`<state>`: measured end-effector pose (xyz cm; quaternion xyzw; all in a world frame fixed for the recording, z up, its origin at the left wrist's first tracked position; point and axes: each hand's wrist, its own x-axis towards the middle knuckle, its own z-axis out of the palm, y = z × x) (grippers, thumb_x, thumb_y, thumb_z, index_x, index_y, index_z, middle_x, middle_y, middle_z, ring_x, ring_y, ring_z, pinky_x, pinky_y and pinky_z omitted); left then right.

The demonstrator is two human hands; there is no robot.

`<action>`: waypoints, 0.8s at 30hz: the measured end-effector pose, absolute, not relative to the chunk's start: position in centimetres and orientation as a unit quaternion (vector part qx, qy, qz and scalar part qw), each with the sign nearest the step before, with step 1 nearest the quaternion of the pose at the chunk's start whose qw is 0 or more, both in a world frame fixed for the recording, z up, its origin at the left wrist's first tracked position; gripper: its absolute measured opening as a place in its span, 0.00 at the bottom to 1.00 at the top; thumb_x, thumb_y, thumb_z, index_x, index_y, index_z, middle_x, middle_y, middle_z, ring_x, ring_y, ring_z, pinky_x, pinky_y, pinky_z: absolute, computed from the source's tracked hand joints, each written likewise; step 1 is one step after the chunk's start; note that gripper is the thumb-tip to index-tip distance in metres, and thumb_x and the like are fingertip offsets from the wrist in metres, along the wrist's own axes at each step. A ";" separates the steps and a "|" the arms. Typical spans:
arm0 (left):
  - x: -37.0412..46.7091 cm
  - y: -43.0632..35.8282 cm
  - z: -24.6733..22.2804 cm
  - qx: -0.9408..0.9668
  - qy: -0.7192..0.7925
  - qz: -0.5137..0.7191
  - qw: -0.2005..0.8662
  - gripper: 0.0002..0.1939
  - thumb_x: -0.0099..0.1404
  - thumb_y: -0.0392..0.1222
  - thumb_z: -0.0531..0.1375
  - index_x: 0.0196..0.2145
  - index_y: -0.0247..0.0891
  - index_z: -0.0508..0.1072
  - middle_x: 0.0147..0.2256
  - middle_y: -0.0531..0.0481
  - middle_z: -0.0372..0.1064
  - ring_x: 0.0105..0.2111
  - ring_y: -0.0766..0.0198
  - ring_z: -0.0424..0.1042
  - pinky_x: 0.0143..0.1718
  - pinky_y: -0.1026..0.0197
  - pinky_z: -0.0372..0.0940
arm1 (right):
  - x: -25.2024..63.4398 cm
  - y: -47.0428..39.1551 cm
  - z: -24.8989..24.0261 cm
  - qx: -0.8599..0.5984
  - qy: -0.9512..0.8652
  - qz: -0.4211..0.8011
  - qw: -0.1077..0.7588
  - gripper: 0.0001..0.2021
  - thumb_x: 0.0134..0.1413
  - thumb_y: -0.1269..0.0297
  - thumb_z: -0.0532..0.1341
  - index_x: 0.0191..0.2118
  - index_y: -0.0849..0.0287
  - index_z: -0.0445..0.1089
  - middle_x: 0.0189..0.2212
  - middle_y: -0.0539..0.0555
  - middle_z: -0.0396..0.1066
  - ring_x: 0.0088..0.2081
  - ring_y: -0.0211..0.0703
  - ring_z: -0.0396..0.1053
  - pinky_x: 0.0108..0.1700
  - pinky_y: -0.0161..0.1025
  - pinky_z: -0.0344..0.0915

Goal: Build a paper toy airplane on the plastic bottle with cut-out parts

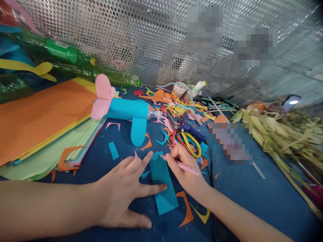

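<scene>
R hand (189, 181) grips a pink pen (189, 168) at a blue paper strip's (165, 200) far end, w/ L hand (123, 188) spread open, a finger on the strip, apparently steadying it as pen strokes require.

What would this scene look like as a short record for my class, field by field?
Left hand: fingers spread, touching a blue strip
Right hand: holds a pink pen, tip near the strip's far end
Beyond the hands: bottle wrapped in blue paper
Tools: scissors, glue gun
Left side: paper stack
Right side: dried leaves
</scene>
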<state>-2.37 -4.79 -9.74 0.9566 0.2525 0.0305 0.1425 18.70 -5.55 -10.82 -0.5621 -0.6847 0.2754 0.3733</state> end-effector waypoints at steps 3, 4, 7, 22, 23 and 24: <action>-2.4 -4.8 -9.7 0.957 0.253 0.029 0.140 0.36 0.51 0.70 0.54 0.57 0.68 0.53 0.64 0.41 0.36 0.47 0.42 0.62 0.45 0.38 0.56 | 18.8 -5.5 -10.8 -0.561 -0.684 0.276 0.376 0.13 0.58 0.69 0.52 0.25 0.55 0.48 0.20 0.43 0.47 0.21 0.34 0.52 0.25 0.33 0.54; -2.4 -4.8 -9.7 0.957 0.255 0.029 0.139 0.36 0.51 0.70 0.54 0.57 0.68 0.53 0.64 0.41 0.36 0.47 0.42 0.62 0.45 0.38 0.56 | 18.9 -5.6 -10.7 -0.562 -0.681 0.280 0.376 0.13 0.58 0.68 0.52 0.25 0.55 0.48 0.20 0.43 0.47 0.21 0.34 0.52 0.25 0.33 0.54; -2.4 -4.9 -9.7 0.956 0.256 0.033 0.136 0.36 0.50 0.70 0.54 0.57 0.69 0.53 0.64 0.40 0.37 0.46 0.42 0.62 0.44 0.38 0.56 | 19.0 -5.7 -10.6 -0.563 -0.676 0.292 0.376 0.13 0.58 0.68 0.53 0.25 0.55 0.49 0.20 0.43 0.47 0.21 0.33 0.51 0.24 0.33 0.52; -2.4 -4.8 -10.0 0.957 0.248 0.041 0.142 0.36 0.50 0.70 0.55 0.57 0.67 0.54 0.64 0.38 0.37 0.47 0.41 0.62 0.45 0.37 0.55 | 18.8 -5.3 -10.0 -0.557 -0.639 0.331 0.414 0.14 0.51 0.70 0.52 0.21 0.55 0.46 0.17 0.42 0.44 0.19 0.33 0.48 0.21 0.31 0.51; -2.4 -4.8 -10.0 0.957 0.250 0.041 0.142 0.36 0.50 0.70 0.54 0.57 0.67 0.54 0.64 0.38 0.37 0.46 0.42 0.62 0.45 0.38 0.56 | 18.7 -5.3 -10.0 -0.557 -0.636 0.336 0.415 0.14 0.51 0.70 0.52 0.20 0.55 0.46 0.17 0.42 0.44 0.19 0.33 0.48 0.21 0.31 0.51; -2.4 -4.8 -10.0 0.956 0.252 0.040 0.142 0.36 0.50 0.70 0.54 0.57 0.68 0.54 0.64 0.39 0.38 0.46 0.42 0.62 0.45 0.38 0.56 | 18.7 -5.3 -9.9 -0.558 -0.632 0.340 0.416 0.14 0.51 0.70 0.52 0.20 0.55 0.46 0.17 0.42 0.45 0.19 0.33 0.48 0.21 0.31 0.52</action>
